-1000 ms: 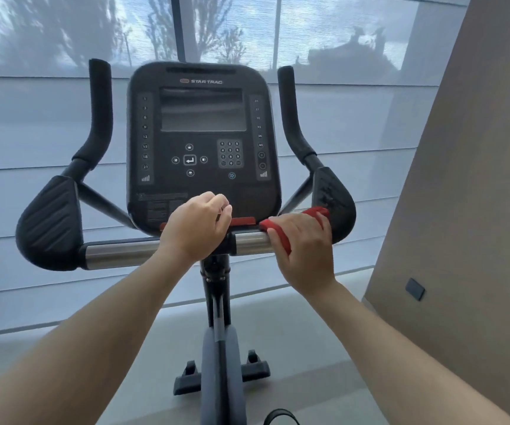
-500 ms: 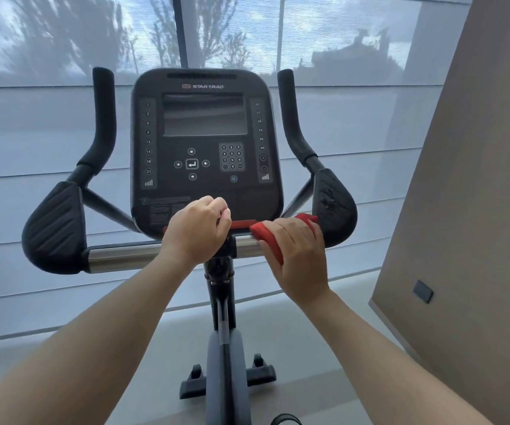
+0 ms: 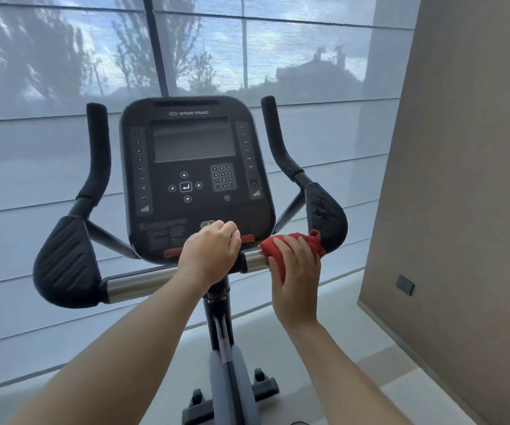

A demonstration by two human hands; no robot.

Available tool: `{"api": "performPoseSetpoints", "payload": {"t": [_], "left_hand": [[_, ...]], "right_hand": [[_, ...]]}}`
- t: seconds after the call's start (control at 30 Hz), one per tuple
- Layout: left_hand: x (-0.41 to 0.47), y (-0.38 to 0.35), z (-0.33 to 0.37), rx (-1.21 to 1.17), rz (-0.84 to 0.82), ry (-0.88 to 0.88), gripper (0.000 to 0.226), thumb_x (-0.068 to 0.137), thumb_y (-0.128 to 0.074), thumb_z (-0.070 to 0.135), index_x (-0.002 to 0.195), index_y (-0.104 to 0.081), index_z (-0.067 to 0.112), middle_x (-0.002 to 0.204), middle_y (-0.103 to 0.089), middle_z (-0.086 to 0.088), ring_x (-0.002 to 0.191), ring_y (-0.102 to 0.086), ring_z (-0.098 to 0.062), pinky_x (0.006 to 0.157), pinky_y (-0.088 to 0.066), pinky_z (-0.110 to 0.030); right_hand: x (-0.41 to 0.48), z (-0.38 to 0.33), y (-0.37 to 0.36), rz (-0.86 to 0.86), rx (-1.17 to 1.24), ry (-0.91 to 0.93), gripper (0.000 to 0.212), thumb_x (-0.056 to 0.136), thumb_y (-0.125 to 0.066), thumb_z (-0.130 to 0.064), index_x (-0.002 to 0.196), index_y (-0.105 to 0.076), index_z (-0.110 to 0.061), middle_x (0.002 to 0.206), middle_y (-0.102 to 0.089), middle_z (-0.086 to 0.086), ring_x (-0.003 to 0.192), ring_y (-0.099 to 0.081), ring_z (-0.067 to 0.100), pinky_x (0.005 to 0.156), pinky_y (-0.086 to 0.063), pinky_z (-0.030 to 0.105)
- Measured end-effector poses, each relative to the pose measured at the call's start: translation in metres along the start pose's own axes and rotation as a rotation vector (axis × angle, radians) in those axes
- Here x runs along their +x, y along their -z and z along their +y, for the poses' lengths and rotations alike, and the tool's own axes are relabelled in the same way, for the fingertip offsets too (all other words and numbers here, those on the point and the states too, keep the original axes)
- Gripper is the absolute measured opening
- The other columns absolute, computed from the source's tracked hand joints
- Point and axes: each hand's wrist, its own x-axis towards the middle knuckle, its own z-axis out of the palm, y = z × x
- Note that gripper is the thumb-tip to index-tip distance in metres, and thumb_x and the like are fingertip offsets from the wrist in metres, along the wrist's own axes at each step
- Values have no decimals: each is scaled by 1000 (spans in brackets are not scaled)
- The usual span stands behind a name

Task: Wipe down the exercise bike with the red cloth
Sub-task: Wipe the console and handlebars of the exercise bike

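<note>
The exercise bike stands in front of me, its black console (image 3: 192, 179) facing me above a chrome handlebar (image 3: 138, 282). My left hand (image 3: 209, 256) is closed around the middle of the bar, just under the console. My right hand (image 3: 296, 271) presses the bunched red cloth (image 3: 309, 243) around the right end of the bar, next to the black right elbow pad (image 3: 327, 216). Part of the cloth is hidden under my fingers.
The left elbow pad (image 3: 66, 265) and two upright black grips (image 3: 99, 148) (image 3: 275, 136) flank the console. A beige wall (image 3: 462, 210) with a dark socket (image 3: 404, 284) is close on the right. A shaded window (image 3: 33, 179) fills the background. The bike's post (image 3: 218, 320) and foot (image 3: 266, 386) are below.
My view has tilted up, so the bike sits lower in the frame. My right hand with the cloth slid slightly left, then back right along the bar. My left hand kept its grip.
</note>
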Motion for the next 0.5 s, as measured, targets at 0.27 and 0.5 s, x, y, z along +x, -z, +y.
{"api": "performPoseSetpoints", "payload": {"t": [0.27,0.5], "left_hand": [[5,16,-45,-67,-171,-47,36,98,-29,40,94,-58,19,93,-56,3,90,-56,-21,70,-45,-34],[1,17,-50,-252,-191,-59,47,99,-25,40,79,-58,13,77,-59,-3,79,-57,-26,69,-47,-37]], "right_hand": [[-6,-36,-18,36,-52,-27,33,97,-40,-30,119,-60,-14,124,-59,5,123,-47,26,109,-32,48],[21,-45,-21,16,-227,-135,25,97,-42,-30,95,-66,-21,98,-65,-4,100,-54,18,102,-32,43]]}}
